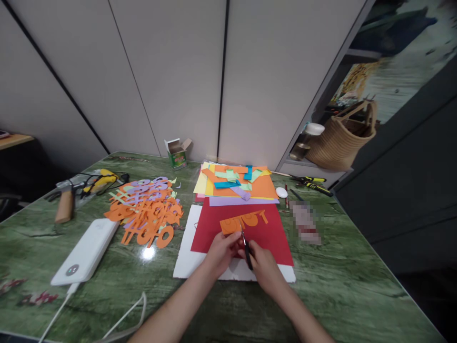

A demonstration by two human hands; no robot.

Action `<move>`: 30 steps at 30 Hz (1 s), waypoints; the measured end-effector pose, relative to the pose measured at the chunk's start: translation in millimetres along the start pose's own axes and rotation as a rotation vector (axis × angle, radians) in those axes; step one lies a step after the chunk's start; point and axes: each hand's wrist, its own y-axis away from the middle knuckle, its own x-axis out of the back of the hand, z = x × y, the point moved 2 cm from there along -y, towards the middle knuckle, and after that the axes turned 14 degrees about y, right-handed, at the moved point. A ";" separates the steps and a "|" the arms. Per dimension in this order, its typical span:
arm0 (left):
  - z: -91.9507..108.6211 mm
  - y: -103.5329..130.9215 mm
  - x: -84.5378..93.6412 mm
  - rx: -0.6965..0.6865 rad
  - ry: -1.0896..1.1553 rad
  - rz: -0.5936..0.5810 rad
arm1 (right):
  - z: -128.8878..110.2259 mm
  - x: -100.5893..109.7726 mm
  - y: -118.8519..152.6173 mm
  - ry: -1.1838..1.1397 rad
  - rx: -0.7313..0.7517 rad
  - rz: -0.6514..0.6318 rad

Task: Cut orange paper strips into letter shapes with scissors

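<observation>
My left hand (pixel 223 250) pinches the near edge of an orange paper strip (pixel 250 219) with partly cut-out rounded shapes. In my right hand (pixel 263 262) is a pair of scissors (pixel 247 250) with dark handles, its blades pointing away from me and meeting the strip's lower edge. Both hands are close together over a sheet of red paper (pixel 214 238). Under the red paper lies a white board (pixel 183 255). How far the blades are apart is too small to make out.
Left is a heap of orange, purple and green paper cut-outs (pixel 146 207) beside a white power bank (pixel 85 252) with a cable. Behind are coloured sheets with scraps (pixel 262 188) and a small green box (pixel 177 156). Pliers (pixel 314 185) and a white oval object (pixel 282 192) lie right.
</observation>
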 end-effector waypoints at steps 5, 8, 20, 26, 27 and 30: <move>2.2 -1.0 1.5 0.014 0.054 0.067 | -1.3 3.0 -0.7 -0.004 -0.009 0.002; 8.0 -2.1 3.6 -0.012 0.142 0.137 | -3.1 6.6 0.3 -0.049 -0.001 -0.048; 43.7 -10.8 21.0 -0.267 -0.119 0.166 | -4.7 27.7 17.3 -0.597 0.072 -0.707; 46.8 -4.4 12.9 -0.187 -0.189 0.008 | 10.7 41.5 17.8 -0.750 0.120 -0.670; 46.0 -3.8 11.7 -0.175 -0.181 -0.006 | 12.7 40.6 17.0 -0.750 0.109 -0.664; 42.9 -2.5 9.2 -0.130 -0.173 -0.031 | 13.9 35.2 14.8 -0.756 0.089 -0.681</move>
